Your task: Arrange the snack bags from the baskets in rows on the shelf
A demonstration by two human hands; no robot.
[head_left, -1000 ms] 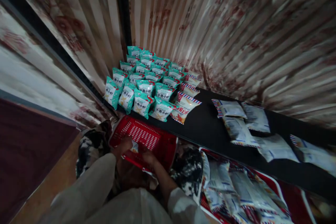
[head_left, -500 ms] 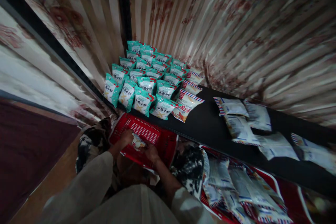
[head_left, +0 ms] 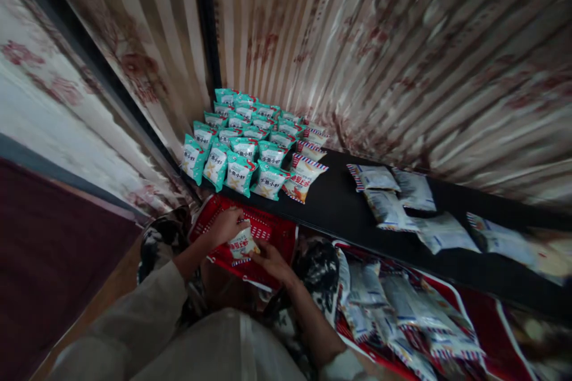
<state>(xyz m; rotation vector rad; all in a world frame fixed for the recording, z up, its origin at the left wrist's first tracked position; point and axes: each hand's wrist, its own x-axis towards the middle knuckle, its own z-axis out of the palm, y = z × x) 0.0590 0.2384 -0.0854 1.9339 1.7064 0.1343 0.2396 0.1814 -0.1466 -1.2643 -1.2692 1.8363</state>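
Between my two hands, above a red plastic basket (head_left: 272, 259), is a white snack bag (head_left: 242, 244) with red print and a striped edge. My left hand (head_left: 227, 226) grips its upper left side. My right hand (head_left: 271, 261) holds the lower right edge with fingers and thumb. Just beyond the basket, rows of teal snack bags (head_left: 239, 174) stand on a black shelf (head_left: 330, 208). Beside them on the right is a short column of white bags with striped edges (head_left: 304, 177), the same kind as the one I hold.
More striped-edge bags (head_left: 388, 209) lie flat along the shelf to the right. A second red basket (head_left: 465, 303) below the shelf is piled with such bags (head_left: 411, 303). Patterned curtains (head_left: 277, 30) hang behind, and a dark post (head_left: 206, 18) rises at the shelf's left corner.
The snack bag has come up in my hands and turned so its printed front faces me. Both hands have shifted slightly up and right. The whole view has moved a little.
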